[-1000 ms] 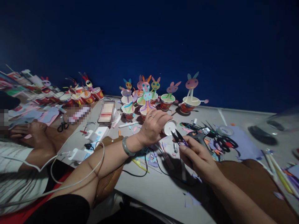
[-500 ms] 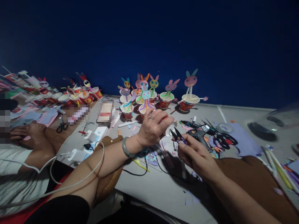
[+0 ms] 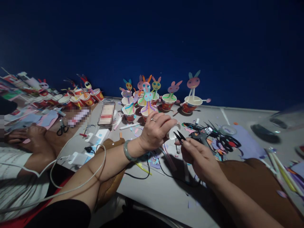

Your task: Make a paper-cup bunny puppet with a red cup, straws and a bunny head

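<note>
My left hand (image 3: pixel 157 130), with a ring and a bangle, is wrapped round a paper cup (image 3: pixel 174 132), whose white opening is tilted toward my right side. Fingers cover most of the cup's outside. In my right hand (image 3: pixel 200 158) is a pair of thread snips (image 3: pixel 180 137), pinched between thumb and fingers. Its dark pointed blades reach the cup's mouth; whether they touch it I cannot tell. Behind my left hand stand several red paper cups with rabbit-eared paper figures, among them a tall pink-faced figure (image 3: pixel 193 83) in a cup (image 3: pixel 190 105).
A hot glue gun (image 3: pixel 201 134) and black-handled scissors (image 3: pixel 229 144) lie among paper scraps to the right. White cables and a power strip (image 3: pixel 101 139) lie at left. Another person's hands (image 3: pixel 35 134) rest on the neighbouring table. A blue partition (image 3: pixel 152 41) rises behind.
The snips' blades have come closer together and turned slightly at the cup's mouth. My left hand keeps its hold on the cup with little movement.
</note>
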A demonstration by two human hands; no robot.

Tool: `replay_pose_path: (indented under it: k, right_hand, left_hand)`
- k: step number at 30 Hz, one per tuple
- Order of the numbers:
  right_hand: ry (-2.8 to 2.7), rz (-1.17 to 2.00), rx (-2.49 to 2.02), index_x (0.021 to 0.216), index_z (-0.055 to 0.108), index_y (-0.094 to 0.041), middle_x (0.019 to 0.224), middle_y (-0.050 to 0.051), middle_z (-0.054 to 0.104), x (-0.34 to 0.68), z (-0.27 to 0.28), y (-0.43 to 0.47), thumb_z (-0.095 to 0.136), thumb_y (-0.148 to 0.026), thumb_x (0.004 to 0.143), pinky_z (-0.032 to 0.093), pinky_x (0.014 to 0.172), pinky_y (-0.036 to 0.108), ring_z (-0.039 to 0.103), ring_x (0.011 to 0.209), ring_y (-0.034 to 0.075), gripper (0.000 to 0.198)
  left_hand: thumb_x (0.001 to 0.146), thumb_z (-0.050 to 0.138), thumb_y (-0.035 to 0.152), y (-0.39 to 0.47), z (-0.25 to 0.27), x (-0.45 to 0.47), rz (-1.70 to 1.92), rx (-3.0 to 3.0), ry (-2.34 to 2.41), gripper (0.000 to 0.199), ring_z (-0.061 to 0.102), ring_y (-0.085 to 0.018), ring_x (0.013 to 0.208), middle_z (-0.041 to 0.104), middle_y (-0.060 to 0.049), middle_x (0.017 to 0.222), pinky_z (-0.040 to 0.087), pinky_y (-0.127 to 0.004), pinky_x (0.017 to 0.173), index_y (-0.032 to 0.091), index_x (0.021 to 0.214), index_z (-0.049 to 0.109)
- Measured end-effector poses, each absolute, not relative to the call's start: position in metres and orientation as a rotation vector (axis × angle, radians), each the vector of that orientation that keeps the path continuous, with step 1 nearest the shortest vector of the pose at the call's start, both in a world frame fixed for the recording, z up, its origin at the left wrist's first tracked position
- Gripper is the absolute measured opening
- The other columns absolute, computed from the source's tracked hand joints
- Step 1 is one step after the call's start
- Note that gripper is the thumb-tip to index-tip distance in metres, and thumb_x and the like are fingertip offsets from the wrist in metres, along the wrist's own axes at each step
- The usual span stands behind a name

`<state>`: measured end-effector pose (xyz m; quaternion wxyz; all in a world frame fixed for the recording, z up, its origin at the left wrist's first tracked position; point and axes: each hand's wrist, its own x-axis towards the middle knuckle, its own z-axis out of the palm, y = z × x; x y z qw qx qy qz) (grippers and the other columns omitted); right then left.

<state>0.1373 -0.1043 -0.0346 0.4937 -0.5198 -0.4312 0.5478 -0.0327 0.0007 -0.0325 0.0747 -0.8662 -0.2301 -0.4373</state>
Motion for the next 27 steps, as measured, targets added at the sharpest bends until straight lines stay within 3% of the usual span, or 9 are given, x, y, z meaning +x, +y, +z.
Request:
replay_pose_path:
  k: [10,18,27]
  right_hand:
    - [-0.738,1.696,-1.12,0.081,0.062,-0.019,0.053,-0.009,0.03,0.1342,-0.0274,-0.1006,0.068,-0.068,0.079,0.014,0.04,0.021,0.012,0.044,0.004,0.05]
    - [-0.732,1.7,-1.118,0.081,0.057,-0.02,0.052,-0.011,0.029,0.1301,-0.0266,-0.1013,0.067,-0.066,0.082,0.015,0.039,0.021,0.011,0.041,0.004,0.047]
    - [-0.659,1.709,-1.106,0.078,0.061,-0.018,0.049,-0.011,0.032,0.1342,-0.0322,-0.0972,0.078,-0.064,0.072,0.013,0.039,0.02,0.014,0.041,0.002,0.05]
  left_hand:
    - [0.096,0.046,0.034,-0.0002,-0.0305,-0.0306,-1.394,-2.546,-0.664,0.028,0.064,-0.021,0.099,0.07,-0.01,0.102,0.045,-0.041,0.1,0.018,0.113,0.063]
    - [0.098,0.045,0.04,-0.0006,-0.0316,-0.0303,-1.358,-2.542,-0.693,0.031,0.064,-0.022,0.102,0.071,-0.009,0.103,0.045,-0.04,0.099,0.018,0.112,0.063]
    - [0.094,0.052,0.041,0.0037,-0.0367,-0.0297,-1.448,-2.628,-0.628,0.034,0.064,-0.023,0.101,0.07,-0.011,0.104,0.046,-0.041,0.098,0.017,0.117,0.056]
